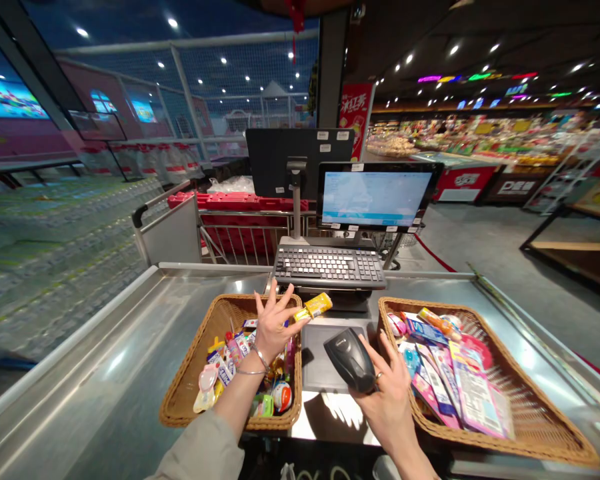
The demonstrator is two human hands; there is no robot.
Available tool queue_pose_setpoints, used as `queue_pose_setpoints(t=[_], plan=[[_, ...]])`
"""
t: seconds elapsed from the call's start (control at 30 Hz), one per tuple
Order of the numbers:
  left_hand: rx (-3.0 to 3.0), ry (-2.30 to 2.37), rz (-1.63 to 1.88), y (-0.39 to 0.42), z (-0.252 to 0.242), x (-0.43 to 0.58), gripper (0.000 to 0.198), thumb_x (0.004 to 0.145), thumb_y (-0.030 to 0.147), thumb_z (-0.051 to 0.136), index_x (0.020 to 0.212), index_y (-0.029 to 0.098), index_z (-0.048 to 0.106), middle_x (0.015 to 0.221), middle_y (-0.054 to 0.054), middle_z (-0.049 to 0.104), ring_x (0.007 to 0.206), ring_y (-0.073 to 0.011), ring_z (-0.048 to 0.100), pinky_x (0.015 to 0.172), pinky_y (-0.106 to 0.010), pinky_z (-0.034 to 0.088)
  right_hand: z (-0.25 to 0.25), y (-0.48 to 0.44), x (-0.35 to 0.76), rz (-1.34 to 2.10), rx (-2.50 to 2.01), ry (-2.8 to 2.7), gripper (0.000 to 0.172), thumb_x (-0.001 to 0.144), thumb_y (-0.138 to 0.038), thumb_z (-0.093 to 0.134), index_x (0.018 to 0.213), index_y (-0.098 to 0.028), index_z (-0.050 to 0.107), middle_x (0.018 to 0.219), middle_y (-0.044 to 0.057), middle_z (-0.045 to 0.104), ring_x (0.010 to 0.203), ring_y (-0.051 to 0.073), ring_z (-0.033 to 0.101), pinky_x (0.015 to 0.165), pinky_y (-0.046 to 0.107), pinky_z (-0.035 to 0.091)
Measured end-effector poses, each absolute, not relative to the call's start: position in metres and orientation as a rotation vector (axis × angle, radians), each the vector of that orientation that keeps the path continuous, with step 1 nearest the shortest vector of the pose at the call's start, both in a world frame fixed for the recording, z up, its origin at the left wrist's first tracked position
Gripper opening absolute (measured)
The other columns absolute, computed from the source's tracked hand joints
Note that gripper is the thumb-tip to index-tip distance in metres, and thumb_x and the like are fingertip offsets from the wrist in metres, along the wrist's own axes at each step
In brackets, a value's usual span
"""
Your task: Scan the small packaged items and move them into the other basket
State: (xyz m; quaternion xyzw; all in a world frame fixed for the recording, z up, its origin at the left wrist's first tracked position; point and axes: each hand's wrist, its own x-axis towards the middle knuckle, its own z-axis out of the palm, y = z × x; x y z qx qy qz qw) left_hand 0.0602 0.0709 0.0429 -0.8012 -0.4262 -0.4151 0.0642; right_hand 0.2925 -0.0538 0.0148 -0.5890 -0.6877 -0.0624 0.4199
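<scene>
Over the right edge of the left wicker basket [180, 393], my left hand [275, 323] pinches a small yellow packet [319, 305] between thumb and finger, its other fingers spread. My right hand [387, 393] holds a black handheld scanner [350, 360] above the counter, to the right of the packet. Small colourful packets and a red-and-white round item [282, 396] lie in the left basket. The right wicker basket [545, 400] holds flat pink and blue packages [475, 393] beside my right hand.
A black keyboard [330, 265] stands behind the hands, with a lit monitor [375, 199] and a dark screen [275, 160] behind it. The metal counter [130, 347] has raised edges. A shopping cart [240, 233] stands beyond.
</scene>
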Motion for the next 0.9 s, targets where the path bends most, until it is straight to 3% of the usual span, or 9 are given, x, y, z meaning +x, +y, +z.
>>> queue_pose_setpoints(t=[0.3,0.53,0.9], plan=[[-2.43,-1.258,-1.296,0.075,0.051,0.065,0.014,0.083,0.036,0.069,0.093,0.028,0.074,0.138,-0.008,0.055,0.144,-0.0349,0.027,0.11,-0.077,0.007,0.014,-0.053,0.296,-0.202,-1.485,-1.718,0.046,0.076,-0.026,0.06,0.122,-0.025,0.06,0.131,0.007,0.061,0.135,0.034,0.039,0.107,0.062,0.029],[-2.427,-1.216,-1.299,0.078,0.051,0.066,0.015,0.083,0.037,0.068,0.094,0.027,0.074,0.138,-0.009,0.056,0.144,-0.0347,0.026,0.109,-0.078,0.009,0.018,-0.051,0.297,-0.267,-1.497,-1.743,0.043,0.08,-0.028,0.059,0.123,-0.025,0.059,0.133,0.008,0.058,0.137,0.032,0.037,0.105,0.056,0.033],[-2.431,-1.195,-1.288,0.082,0.059,0.067,0.017,0.083,0.038,0.068,0.095,0.027,0.074,0.137,-0.011,0.056,0.144,-0.0359,0.024,0.108,-0.078,0.009,0.019,-0.047,0.298,-0.237,-1.513,-1.707,0.047,0.08,-0.028,0.058,0.126,-0.026,0.055,0.132,0.005,0.061,0.139,0.033,0.034,0.107,0.061,0.029]])
